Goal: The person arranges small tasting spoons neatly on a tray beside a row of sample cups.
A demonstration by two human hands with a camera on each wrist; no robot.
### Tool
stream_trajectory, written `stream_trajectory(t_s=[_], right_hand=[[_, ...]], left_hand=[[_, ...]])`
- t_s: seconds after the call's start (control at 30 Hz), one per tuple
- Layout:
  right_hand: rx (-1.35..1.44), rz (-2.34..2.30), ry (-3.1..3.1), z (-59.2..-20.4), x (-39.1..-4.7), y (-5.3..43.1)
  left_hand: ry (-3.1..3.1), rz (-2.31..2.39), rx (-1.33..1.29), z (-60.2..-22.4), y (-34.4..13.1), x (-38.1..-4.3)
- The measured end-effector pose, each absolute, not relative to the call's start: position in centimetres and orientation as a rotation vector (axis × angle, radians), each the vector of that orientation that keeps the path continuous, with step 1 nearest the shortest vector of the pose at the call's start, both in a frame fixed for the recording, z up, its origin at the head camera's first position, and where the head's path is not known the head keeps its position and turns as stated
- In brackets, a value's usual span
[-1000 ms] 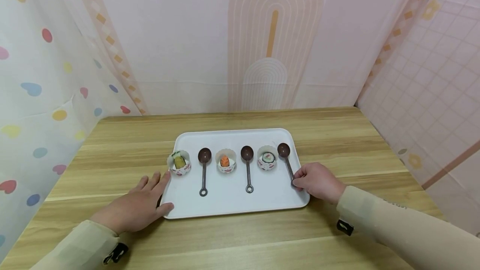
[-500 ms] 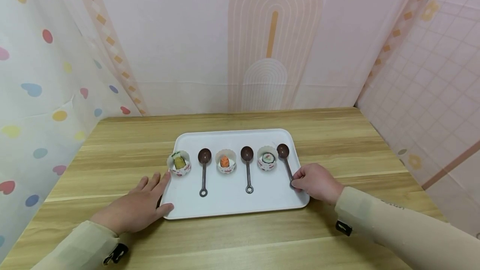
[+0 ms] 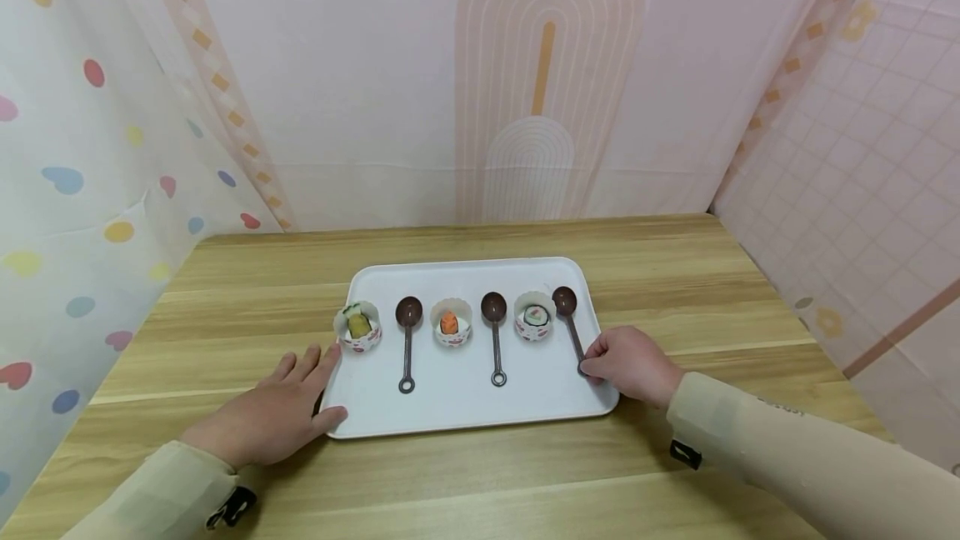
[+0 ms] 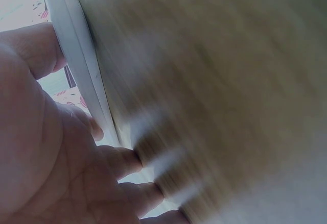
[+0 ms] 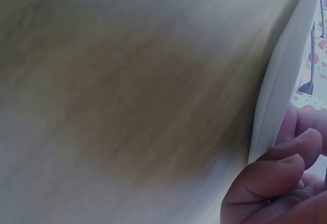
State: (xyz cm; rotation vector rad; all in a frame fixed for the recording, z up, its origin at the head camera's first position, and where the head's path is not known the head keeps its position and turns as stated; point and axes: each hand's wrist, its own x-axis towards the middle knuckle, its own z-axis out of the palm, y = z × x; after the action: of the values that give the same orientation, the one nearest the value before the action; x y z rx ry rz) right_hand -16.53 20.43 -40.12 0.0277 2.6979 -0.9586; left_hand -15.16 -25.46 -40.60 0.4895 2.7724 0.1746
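On a white tray (image 3: 450,402) three brown spoons with round bowls alternate with three paper cups. My right hand (image 3: 633,365) pinches the handle end of the rightmost spoon (image 3: 565,302), whose bowl lies beside the cup with a sushi roll (image 3: 536,317). In the right wrist view, curled fingers (image 5: 278,178) reach over the tray rim. My left hand (image 3: 266,415) rests with spread fingers at the tray's left edge, thumb on the rim. Near its fingertips stands the cup with a green and yellow piece (image 3: 359,323).
The middle cup with an orange-topped piece (image 3: 450,323) stands between the left spoon (image 3: 408,312) and the middle spoon (image 3: 495,307). Under the tray is a wood-grain table (image 3: 480,482), backed by patterned curtains (image 3: 360,90).
The rightmost spoon has shifted slightly left with my right hand, its bowl now closer to the right cup. My left hand, the tray and the other spoons stay put.
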Motion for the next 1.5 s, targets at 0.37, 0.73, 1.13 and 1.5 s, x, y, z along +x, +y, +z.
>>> stream_trajectory(t_s=[0.37,0.73,1.13,1.5], right_hand=[[-0.012,-0.896,2.739,-40.01,-16.53,20.27],[0.008,-0.865,2.737,-40.21,-16.56,20.18],[0.024,-0.848,2.745,-40.10,-16.44,19.96],[0.007,-0.863,2.755,-40.08,-16.26,20.06]], left_hand=[[2.777,0.167,0.487,-40.62,-25.50,-15.16],[2.786,0.148,0.488,-40.59,-25.51,-15.20],[2.779,0.139,0.476,-40.53,-25.53,-15.20],[2.769,0.164,0.479,-40.49,-25.43,-15.12]])
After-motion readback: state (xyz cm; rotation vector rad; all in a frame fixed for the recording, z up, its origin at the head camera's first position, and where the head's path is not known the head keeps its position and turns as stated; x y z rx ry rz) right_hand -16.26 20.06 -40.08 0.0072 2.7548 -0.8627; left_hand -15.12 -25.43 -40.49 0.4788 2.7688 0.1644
